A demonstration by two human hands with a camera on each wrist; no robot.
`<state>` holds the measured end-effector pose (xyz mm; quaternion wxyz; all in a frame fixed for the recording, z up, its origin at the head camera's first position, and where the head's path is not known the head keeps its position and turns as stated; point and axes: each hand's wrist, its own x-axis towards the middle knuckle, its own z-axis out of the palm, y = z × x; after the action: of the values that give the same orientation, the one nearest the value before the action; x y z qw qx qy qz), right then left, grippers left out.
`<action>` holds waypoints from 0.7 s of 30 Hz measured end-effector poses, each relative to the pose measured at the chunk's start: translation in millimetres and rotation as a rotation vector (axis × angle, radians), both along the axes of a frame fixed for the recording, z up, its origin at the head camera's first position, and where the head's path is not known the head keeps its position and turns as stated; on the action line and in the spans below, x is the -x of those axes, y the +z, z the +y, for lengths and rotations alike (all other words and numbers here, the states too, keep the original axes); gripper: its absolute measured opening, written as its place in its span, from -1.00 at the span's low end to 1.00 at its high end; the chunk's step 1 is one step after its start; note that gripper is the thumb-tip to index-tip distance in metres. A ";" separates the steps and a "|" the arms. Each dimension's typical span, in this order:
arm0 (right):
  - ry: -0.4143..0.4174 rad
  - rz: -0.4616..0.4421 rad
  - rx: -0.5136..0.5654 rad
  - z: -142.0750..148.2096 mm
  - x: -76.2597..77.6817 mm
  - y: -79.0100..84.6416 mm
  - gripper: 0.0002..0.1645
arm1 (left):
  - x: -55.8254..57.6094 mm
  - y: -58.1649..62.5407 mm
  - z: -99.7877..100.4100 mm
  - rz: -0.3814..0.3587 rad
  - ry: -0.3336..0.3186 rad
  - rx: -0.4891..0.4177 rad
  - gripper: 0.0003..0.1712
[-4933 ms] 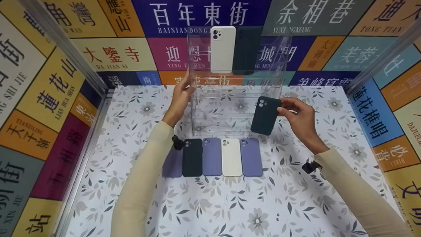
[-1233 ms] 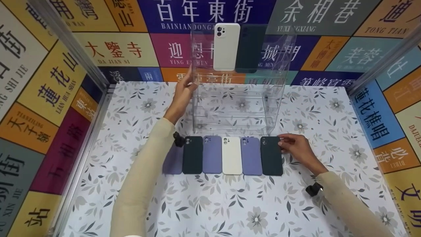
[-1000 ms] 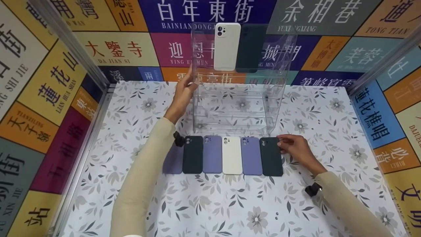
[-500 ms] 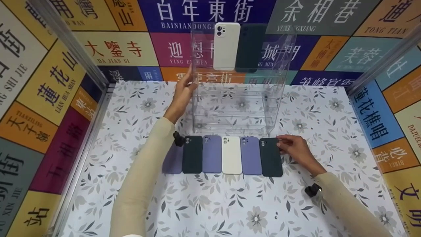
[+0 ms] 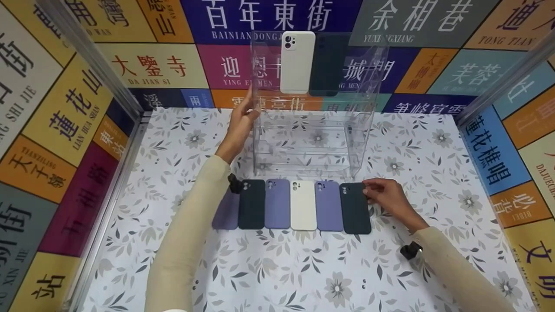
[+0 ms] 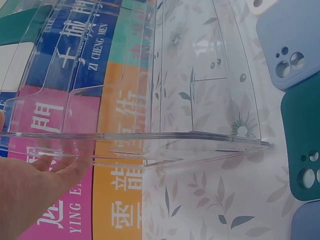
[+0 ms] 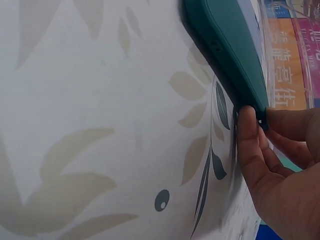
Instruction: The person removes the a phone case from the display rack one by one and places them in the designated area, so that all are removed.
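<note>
My right hand (image 5: 390,197) pinches the upper right corner of a dark green phone case (image 5: 355,208), the rightmost in a row on the table. In the right wrist view, thumb and fingertips grip the case (image 7: 227,55) by its end. My left hand (image 5: 239,125) grips the left side of a clear plastic tiered rack (image 5: 255,147); the left wrist view has its fingers behind the see-through panel (image 6: 180,135). To the left of the pinched case lie a purple case (image 5: 328,206), a white case (image 5: 303,206) and several more purple and dark green ones.
A white case (image 5: 298,63) and a dark green case (image 5: 329,65) stand side by side on the rack's top tier. Behind the rack rises a wall of coloured sign panels (image 5: 156,69). A flower-patterned cloth (image 5: 277,268) covers the table.
My right hand has brought the dark green case down from before the rack's lower right to the row's right end, and has since shifted it slightly towards me. My left hand keeps its grip.
</note>
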<state>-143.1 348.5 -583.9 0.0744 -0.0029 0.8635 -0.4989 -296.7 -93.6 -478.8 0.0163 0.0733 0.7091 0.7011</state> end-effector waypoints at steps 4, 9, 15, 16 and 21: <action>-0.027 -0.007 0.009 -0.1 1.5 -0.7 -0.68 | 0.0 -1.1 -0.1 0.006 0.006 -0.005 -0.20; -0.044 -0.020 0.023 -0.5 1.6 1.2 -0.70 | 0.4 -1.3 0.5 0.000 0.008 -0.018 -0.20; -0.044 -0.040 0.019 -3.9 1.5 4.3 -0.56 | 0.7 -1.1 0.2 -0.012 0.012 -0.037 -0.19; -0.041 -0.039 0.017 -4.5 1.8 4.4 -0.54 | 0.8 -1.0 0.2 -0.012 0.012 -0.037 -0.19; -0.056 -0.008 -0.011 -4.8 3.7 4.9 -0.61 | 1.4 -1.3 1.2 -0.004 0.011 -0.027 -0.19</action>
<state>-146.9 343.7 -579.1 0.0639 0.0237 0.8657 -0.4959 -298.1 -92.4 -480.1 0.0126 0.0682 0.7000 0.7108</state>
